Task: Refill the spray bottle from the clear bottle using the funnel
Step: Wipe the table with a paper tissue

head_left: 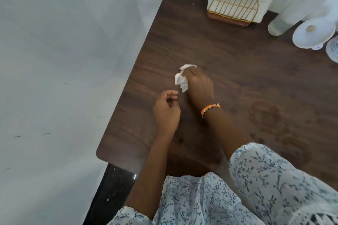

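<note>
Seemingly at cleanup: right hand (199,86) clenched on crumpled tissue (181,78) against table (237,71), left hand (166,111) loosely curled, empty, funnel (313,34) set aside

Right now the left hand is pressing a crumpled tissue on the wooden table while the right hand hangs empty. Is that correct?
Not quite. The head view shows the right hand pressing the crumpled tissue on the wooden table, while the left hand hangs empty.
</note>
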Demonstrator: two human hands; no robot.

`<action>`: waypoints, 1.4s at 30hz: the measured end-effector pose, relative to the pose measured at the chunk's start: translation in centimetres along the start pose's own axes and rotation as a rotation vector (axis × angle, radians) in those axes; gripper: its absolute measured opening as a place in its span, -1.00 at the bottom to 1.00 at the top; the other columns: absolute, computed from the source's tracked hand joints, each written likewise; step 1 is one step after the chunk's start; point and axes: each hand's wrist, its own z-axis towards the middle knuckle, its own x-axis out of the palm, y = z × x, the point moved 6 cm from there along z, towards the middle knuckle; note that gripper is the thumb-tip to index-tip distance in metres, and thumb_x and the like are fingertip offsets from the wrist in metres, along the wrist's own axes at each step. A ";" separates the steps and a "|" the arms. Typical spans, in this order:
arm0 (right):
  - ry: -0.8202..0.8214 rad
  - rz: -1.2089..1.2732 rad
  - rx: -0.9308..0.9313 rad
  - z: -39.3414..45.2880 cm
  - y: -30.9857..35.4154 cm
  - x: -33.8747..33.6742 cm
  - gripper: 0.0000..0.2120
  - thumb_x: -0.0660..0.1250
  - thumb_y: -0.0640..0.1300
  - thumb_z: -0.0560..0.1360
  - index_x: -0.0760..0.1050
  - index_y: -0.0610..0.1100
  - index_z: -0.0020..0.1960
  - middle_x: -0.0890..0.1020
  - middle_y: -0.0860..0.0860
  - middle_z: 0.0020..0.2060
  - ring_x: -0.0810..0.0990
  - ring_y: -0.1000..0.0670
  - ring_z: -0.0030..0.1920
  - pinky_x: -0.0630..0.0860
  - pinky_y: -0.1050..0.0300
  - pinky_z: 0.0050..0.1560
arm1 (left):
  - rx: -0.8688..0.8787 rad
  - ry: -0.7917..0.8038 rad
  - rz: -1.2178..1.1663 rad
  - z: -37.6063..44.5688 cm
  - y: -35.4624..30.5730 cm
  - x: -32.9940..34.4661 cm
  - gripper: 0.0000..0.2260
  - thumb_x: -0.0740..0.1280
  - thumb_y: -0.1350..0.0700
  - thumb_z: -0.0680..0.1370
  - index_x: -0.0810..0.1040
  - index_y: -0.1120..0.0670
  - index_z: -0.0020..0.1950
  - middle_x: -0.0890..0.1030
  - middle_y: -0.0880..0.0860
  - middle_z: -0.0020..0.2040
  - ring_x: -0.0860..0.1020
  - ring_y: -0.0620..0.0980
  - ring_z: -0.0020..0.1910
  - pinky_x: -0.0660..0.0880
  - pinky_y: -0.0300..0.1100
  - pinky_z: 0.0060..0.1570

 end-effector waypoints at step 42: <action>-0.070 0.107 0.014 2.7 -0.9 -0.7 -0.62 0.06 -0.09 0.41 0.61 -0.20 -0.06 0.63 -0.16 0.01 0.55 -0.21 0.07 0.52 -0.01 0.02 | 0.034 -0.197 -0.098 0.7 -0.1 -2.3 -0.74 0.25 0.30 0.49 0.52 -0.05 -0.01 0.59 -0.05 -0.09 0.58 -0.06 -0.11 0.58 -0.07 -0.06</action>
